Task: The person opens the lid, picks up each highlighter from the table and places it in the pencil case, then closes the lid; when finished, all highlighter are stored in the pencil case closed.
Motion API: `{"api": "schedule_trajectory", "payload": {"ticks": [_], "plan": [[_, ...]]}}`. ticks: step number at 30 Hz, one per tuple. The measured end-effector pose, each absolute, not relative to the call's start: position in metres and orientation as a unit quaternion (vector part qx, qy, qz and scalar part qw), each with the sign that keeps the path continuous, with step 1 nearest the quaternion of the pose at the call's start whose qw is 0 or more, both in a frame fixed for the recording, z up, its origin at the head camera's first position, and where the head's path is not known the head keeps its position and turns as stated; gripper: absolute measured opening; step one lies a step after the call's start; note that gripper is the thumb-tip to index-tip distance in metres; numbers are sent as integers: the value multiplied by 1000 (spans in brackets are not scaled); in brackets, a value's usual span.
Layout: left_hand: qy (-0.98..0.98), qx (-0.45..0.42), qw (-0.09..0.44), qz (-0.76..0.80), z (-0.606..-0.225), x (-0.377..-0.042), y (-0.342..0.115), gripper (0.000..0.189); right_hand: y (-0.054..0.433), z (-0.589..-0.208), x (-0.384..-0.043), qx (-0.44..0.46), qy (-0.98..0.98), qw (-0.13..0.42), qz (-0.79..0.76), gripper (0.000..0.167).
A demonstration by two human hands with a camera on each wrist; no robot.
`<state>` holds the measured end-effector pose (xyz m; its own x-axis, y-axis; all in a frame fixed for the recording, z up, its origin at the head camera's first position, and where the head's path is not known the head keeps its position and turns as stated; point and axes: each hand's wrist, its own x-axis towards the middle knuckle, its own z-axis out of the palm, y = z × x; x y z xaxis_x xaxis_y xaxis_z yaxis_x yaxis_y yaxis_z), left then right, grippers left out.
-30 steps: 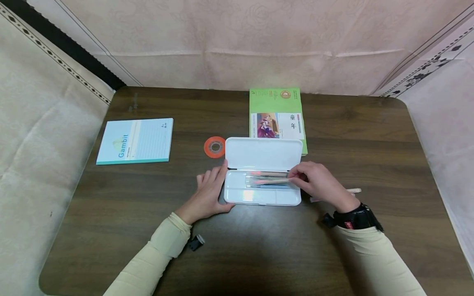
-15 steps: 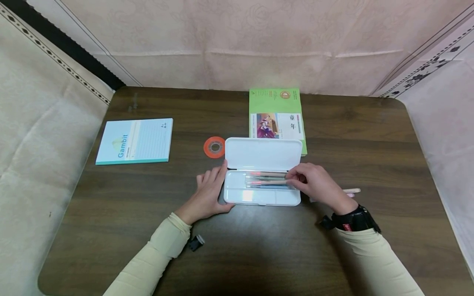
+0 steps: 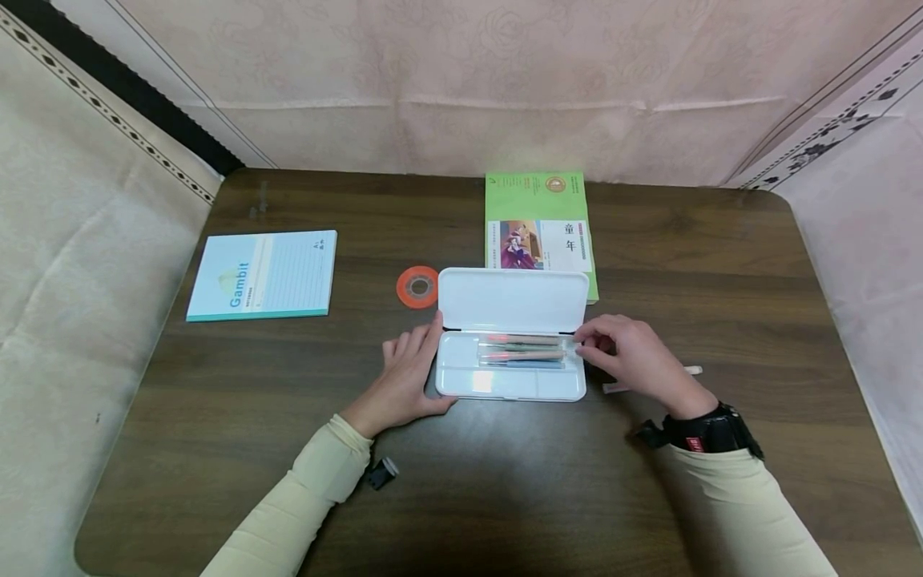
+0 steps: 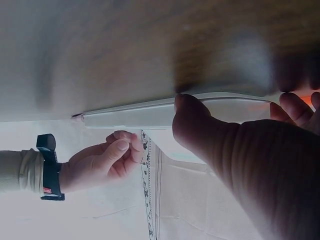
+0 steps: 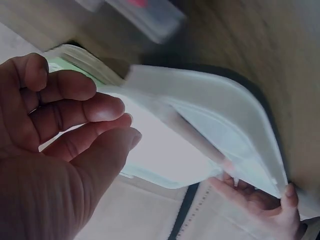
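Observation:
A white pencil case [image 3: 461,381] lies with its lid [image 3: 513,298] raised. Several slim pens [image 3: 522,357], some with pink ends, lie in its back compartment. My left hand [image 3: 401,377] holds the case at its left end, thumb at the front edge and index finger by the hinge. At the case's right end hovers my right hand [image 3: 629,354], fingers loosely bent and holding nothing; the right wrist view shows its thumb [image 5: 112,152] near the index fingertip. Beneath that hand, partly hidden, another pen [image 3: 693,370] lies on the table.
Behind the raised lid is a green book [image 3: 537,199], partly covered by it. An orange disc [image 3: 407,297] with a grey centre lies left of the lid. Farther left is a light blue notebook [image 3: 261,276] on the brown wooden table [image 3: 490,497].
My right hand has let go of a pen, now lying in the case, and has drawn back slightly to the right. The left hand has stayed in place.

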<state>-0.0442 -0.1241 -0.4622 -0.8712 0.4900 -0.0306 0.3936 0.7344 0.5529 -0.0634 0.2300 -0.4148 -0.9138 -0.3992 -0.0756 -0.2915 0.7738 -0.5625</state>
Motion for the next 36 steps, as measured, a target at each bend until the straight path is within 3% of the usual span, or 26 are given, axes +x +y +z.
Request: {"api": "schedule_trajectory", "payload": {"ticks": [12,24,36], "plan": [[929,239,87,268,-461,-44,-124,118,294,-403,-51,-136,952,22,-273,9],[930,237,86,269,-463,-44,-124,118,366,-417,-31,-23,959,90,-268,20],[930,236,87,268,-464,-44,-124,119,370,-427,-29,-35,949,147,-276,18]]}}
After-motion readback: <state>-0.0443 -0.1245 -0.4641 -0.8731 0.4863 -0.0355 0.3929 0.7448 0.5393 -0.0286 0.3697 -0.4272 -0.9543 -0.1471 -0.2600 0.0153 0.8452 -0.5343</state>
